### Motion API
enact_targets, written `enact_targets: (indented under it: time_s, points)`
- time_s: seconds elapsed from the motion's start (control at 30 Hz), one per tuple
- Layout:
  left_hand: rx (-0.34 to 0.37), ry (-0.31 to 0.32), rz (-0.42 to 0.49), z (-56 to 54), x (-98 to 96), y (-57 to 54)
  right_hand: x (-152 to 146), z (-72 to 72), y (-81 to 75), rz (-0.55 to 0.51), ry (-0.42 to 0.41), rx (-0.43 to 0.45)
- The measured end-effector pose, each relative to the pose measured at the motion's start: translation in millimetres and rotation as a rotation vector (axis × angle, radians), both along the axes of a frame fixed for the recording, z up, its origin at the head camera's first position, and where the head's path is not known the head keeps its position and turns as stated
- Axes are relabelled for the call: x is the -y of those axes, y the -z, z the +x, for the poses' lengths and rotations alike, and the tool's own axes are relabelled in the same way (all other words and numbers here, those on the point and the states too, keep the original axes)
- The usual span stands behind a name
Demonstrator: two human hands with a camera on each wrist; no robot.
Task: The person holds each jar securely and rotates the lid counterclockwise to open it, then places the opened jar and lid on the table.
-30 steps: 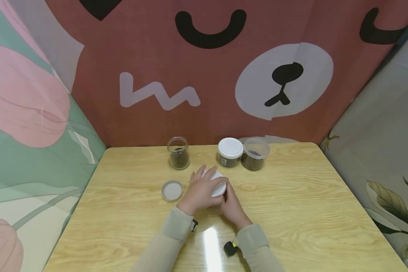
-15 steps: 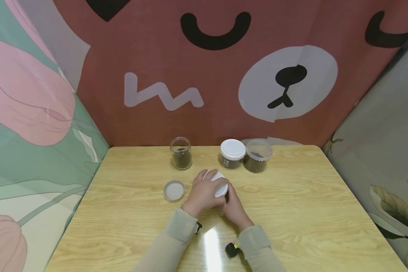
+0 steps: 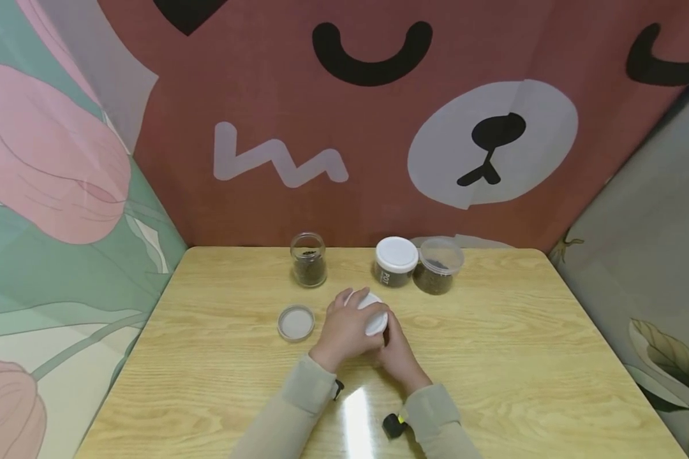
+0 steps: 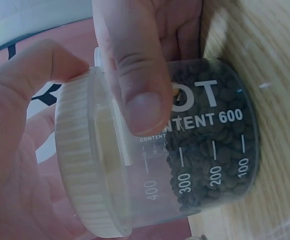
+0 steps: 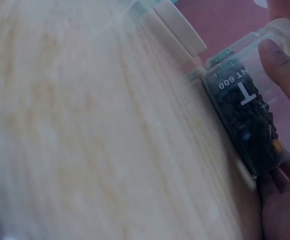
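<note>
A clear jar [image 4: 209,165] of dark pellets, printed with white measuring marks, is tilted close over the table between my hands. My left hand [image 3: 346,333] lies over its ribbed white lid [image 4: 82,160], fingers and thumb curled round the lid's edge. My right hand [image 3: 400,358] grips the jar's body from the right, with its thumb [image 4: 140,107] across the printed side. In the head view the hands hide most of the jar. An orange bit [image 5: 277,145] shows among the pellets in the right wrist view.
An uncovered glass jar [image 3: 309,268] with dark contents stands at the back, and a round lid [image 3: 296,323] lies in front of it. Back right are a white-lidded pot [image 3: 396,258] and a clear-lidded tub [image 3: 436,274]. Behind the table [image 3: 522,357] hangs a printed cloth [image 3: 275,210].
My left fingers, more spread over the lid one second ago, have drawn in round it. Both hands stay on the jar at about the same spot, while the head view shifts slightly.
</note>
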State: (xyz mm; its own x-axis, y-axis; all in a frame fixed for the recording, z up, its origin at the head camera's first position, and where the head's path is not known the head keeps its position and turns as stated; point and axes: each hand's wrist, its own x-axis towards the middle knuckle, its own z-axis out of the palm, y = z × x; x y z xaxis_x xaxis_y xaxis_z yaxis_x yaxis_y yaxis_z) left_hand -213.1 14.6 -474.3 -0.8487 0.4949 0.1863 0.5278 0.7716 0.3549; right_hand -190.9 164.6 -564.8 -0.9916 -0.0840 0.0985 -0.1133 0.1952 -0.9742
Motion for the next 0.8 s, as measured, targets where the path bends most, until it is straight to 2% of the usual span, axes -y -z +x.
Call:
enact_targets:
  time_s: [0.2, 0.4, 0.63, 0.8]
  points:
    - [-0.007, -0.010, 0.018, -0.6, -2.2, 3.3, -2.3, 0.8, 0.5, -0.017, -0.003, -0.010]
    - [-0.017, -0.037, -0.002, -3.1, -1.2, 3.5, -1.5, 0.6, 0.1, -0.051, -0.013, -0.023]
    - [-0.009, -0.010, 0.021, -5.0, -0.2, -2.6, 1.0, 1.2, -1.1, -0.082, -0.007, -0.013]
    - [0.005, -0.065, 0.015, -5.4, -4.0, -2.0, 2.4, 1.6, -2.0, -0.077, 0.000, -0.007]
